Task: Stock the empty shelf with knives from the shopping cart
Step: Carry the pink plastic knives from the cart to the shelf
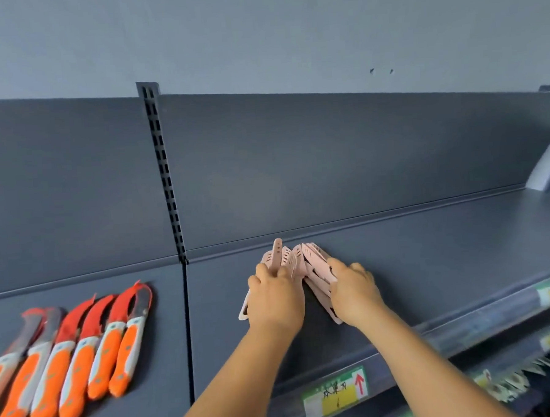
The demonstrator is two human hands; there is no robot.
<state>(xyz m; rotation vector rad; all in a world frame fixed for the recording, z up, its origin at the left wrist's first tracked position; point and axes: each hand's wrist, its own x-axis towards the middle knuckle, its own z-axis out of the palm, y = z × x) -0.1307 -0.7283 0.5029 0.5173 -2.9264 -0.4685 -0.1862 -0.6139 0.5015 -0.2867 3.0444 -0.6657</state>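
My left hand (273, 296) and right hand (354, 292) each grip part of the pink knives (305, 264), fanned on the shelf (428, 248) right of the orange knives (84, 355). They look light, stiff, slippery (sheathed, I think); I'd hold the handles.

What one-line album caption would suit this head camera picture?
Both hands, left hand and right hand, set pink knives on a grey shelf beside orange-handled knives.
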